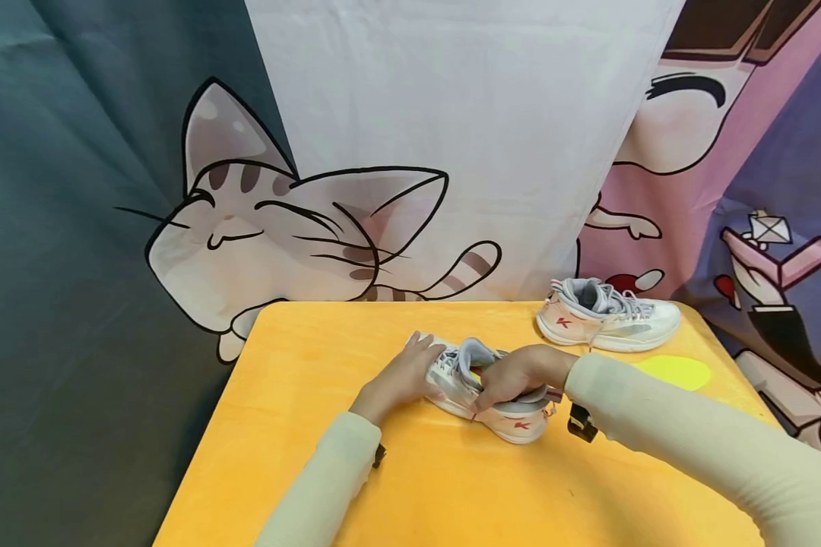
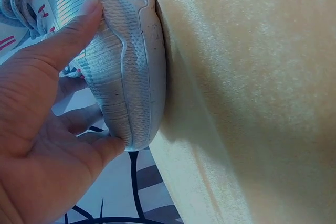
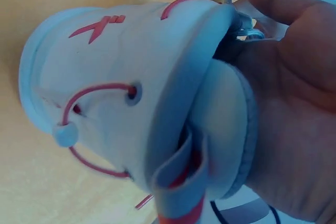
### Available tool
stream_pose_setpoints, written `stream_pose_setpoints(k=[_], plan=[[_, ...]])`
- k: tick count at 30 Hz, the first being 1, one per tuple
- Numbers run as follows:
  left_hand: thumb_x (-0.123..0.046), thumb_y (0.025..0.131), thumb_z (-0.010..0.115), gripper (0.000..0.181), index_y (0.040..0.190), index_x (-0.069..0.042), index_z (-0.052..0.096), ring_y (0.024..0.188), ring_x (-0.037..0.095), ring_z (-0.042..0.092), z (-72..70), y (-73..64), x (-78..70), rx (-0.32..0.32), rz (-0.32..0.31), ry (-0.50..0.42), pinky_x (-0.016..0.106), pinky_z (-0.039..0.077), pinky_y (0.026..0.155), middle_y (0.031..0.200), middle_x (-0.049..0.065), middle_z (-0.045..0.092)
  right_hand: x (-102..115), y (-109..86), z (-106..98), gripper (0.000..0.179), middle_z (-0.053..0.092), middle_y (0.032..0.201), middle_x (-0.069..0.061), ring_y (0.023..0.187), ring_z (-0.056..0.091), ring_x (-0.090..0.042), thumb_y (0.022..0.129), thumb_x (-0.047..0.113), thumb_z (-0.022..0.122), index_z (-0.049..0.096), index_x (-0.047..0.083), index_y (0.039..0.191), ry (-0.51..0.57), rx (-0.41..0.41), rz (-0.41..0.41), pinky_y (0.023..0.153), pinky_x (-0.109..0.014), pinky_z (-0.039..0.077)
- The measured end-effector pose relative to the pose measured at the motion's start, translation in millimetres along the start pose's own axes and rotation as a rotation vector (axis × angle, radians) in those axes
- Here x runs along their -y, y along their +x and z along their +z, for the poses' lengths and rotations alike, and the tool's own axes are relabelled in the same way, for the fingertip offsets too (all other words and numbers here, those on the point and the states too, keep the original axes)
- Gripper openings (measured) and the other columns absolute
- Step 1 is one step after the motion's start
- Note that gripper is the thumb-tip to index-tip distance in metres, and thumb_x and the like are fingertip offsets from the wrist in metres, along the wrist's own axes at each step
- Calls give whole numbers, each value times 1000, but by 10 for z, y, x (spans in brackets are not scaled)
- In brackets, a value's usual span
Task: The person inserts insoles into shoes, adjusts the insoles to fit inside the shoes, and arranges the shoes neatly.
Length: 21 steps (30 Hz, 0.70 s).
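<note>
A white sneaker (image 1: pixel 454 387) with grey lining and a red heel mark lies on the yellow table, toe toward the far left. My left hand (image 1: pixel 404 372) holds its toe end, thumb over the upper and the other fingers around the tip. My right hand (image 1: pixel 513 374) reaches into the shoe's opening; its thumb lies outside, along the side, and the other fingers are hidden inside. Under that palm, a pale rounded piece (image 3: pixel 223 129) with a blue-grey edge stands out of the collar at the heel. A bit of yellow shows inside the shoe beside the right hand.
A matching white sneaker (image 1: pixel 616 319) stands at the table's back right. A flat bright yellow oval (image 1: pixel 677 372) lies in front of it, partly behind my right sleeve. Cartoon-printed cloth (image 1: pixel 451 91) hangs behind the yellow table (image 1: pixel 301 425).
</note>
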<state>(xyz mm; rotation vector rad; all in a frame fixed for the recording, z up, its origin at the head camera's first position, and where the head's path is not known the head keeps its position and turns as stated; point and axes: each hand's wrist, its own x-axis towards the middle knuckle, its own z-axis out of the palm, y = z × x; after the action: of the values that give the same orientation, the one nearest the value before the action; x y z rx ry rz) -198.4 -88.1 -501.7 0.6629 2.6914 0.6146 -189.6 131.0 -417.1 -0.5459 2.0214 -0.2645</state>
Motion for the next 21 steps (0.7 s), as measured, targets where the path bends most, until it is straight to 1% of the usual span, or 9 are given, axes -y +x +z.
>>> stream_pose_setpoints(k=[2,4,7,9,15,17,19,21], plan=[[-34,82,88,87,156,-14,46,160,39,12,15,3,1,6,4,-5,54,24,126,169,15,28,11,-15,-11,41,46,61,8,55,44,-8,100,48,59,64,17,73,-68,-6,15,52,-25,33],[-35,82,88,88,156,-14,46,160,39,12,33,7,0,12,2,-6,54,23,126,169,15,27,38,-52,-36,47,41,55,9,51,39,-8,100,50,58,55,21,64,-134,6,28,50,-25,29],[-35,81,88,88,156,-15,46,160,38,11,45,3,-9,9,-8,-11,53,22,127,170,14,27,88,-135,-88,53,38,53,8,48,35,-9,102,52,55,46,22,58,-204,26,17,50,-27,26],[-35,81,88,88,156,-15,46,160,38,12,49,3,-15,4,-8,-12,53,22,127,170,15,27,117,-205,-122,55,36,53,8,48,33,-9,103,52,53,44,21,58,-231,42,0,51,-27,27],[-36,82,87,88,156,-14,45,160,39,12,39,-10,-24,-1,3,2,54,22,127,169,16,27,151,-412,-163,50,37,54,9,47,34,-7,105,44,52,47,19,61,-197,71,-74,53,-24,30],[-37,82,88,88,156,-14,46,160,39,12,29,-18,-19,-5,-5,9,53,22,127,169,15,28,156,-447,-168,50,36,55,9,48,33,-7,105,42,52,47,18,61,-185,64,-108,54,-23,31],[-36,82,88,88,156,-14,46,160,38,12,20,-21,-12,-8,-10,9,53,22,127,169,15,27,156,-463,-172,50,36,56,9,49,33,-7,106,41,52,48,17,62,-170,58,-125,57,-23,32],[-36,82,87,88,156,-15,45,160,38,11,23,-18,0,-7,-5,4,53,21,127,170,15,26,145,-466,-172,45,39,58,9,51,36,-7,105,37,53,53,16,65,-166,26,-142,59,-24,34]])
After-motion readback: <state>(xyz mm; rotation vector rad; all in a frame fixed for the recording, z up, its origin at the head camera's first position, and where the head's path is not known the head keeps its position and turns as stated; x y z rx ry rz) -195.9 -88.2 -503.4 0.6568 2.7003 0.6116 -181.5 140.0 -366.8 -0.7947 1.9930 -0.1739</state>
